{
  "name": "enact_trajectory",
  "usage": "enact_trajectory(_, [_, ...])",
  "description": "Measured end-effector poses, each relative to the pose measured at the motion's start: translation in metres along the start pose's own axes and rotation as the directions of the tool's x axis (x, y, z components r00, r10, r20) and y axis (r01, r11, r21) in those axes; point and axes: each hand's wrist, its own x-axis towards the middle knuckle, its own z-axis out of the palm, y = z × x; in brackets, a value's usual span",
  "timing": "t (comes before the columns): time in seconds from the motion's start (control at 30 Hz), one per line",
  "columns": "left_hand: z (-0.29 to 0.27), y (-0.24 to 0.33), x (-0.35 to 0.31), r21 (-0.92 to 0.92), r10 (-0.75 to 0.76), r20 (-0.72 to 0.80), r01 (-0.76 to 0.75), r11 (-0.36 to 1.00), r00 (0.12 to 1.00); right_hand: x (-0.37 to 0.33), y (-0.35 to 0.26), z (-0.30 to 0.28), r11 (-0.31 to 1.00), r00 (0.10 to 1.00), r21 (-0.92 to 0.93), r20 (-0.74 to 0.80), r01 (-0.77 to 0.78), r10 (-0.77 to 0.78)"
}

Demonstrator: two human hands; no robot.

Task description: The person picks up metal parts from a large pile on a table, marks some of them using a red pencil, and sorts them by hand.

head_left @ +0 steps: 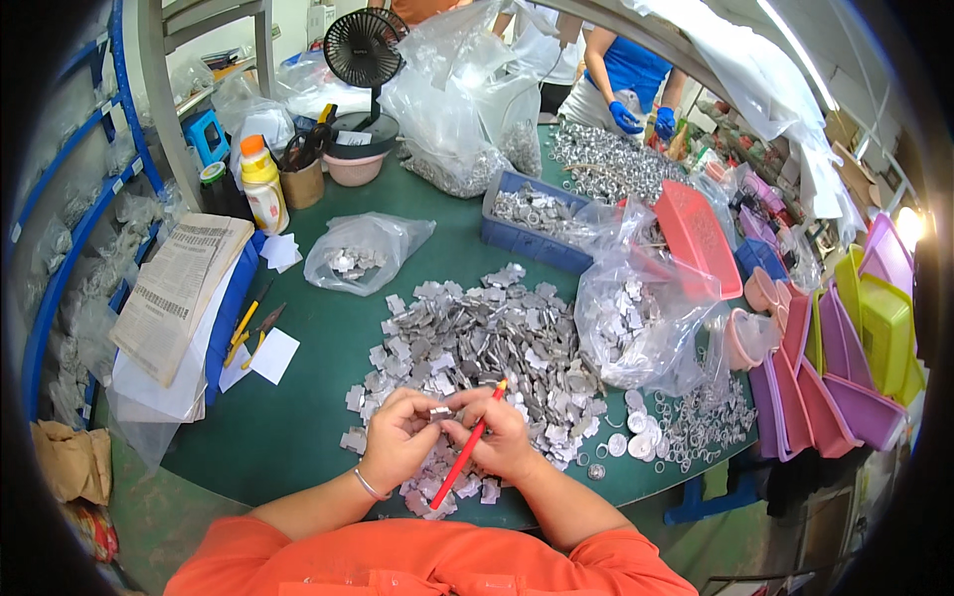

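A green work table (308,407) fills the middle of the frame, crowded with metal parts and bags. At its lower centre, the left hand (396,442) pinches a small metal piece (440,412) between bent fingers, while the right hand (502,437) steadies the same piece with its fingertips and carries a red pen (462,459) slanting across it, yellow end up. The piece sits just above the near side of a loose heap of flat metal pieces (477,338). For a clean handling, I would grip it by its edges, leave the face open to view, and keep the pen tucked well clear of the fingertips — its length could easily catch on the heap. Turning the piece low over the pile should make a slip harmless. To the right of the heap lie round discs (641,432) and scattered rings (711,422), best kept apart from the flat pieces; above them slumps a clear bag (621,338). Left of centre lie yellow-handled pliers (238,343); in the upper right, blue gloves (626,119) of a co-worker reach over another heap (606,159).
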Motion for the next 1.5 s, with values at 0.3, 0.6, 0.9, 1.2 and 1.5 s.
enact_trajectory(0.3, [0.004,0.01,-0.001,0.181,0.155,-0.108,-0.134,0.974,0.982,0.005,-0.006,-0.002,0.982,0.985,-0.117,-0.074,0.148,-0.157])
enact_trajectory(0.6, [0.005,0.017,-0.003,-0.07,-0.167,-0.03,0.165,0.984,0.986,-0.001,-0.001,-0.003,0.977,0.98,-0.091,-0.037,0.191,-0.195])
enact_trajectory(0.9, [0.011,0.01,0.0,-0.253,0.034,-0.107,-0.061,0.966,0.994,0.006,-0.014,-0.003,0.982,0.981,0.064,-0.096,0.175,-0.169])
enact_trajectory(1.2, [0.002,0.009,-0.003,-0.13,0.028,-0.056,-0.036,0.991,0.998,0.003,-0.006,-0.003,0.984,0.97,-0.065,-0.172,0.164,-0.173])
enact_trajectory(1.5, [0.0,0.014,0.002,-0.264,-0.2,-0.01,0.191,0.945,0.98,0.006,-0.002,-0.003,0.957,0.958,-0.034,0.016,0.288,-0.287])
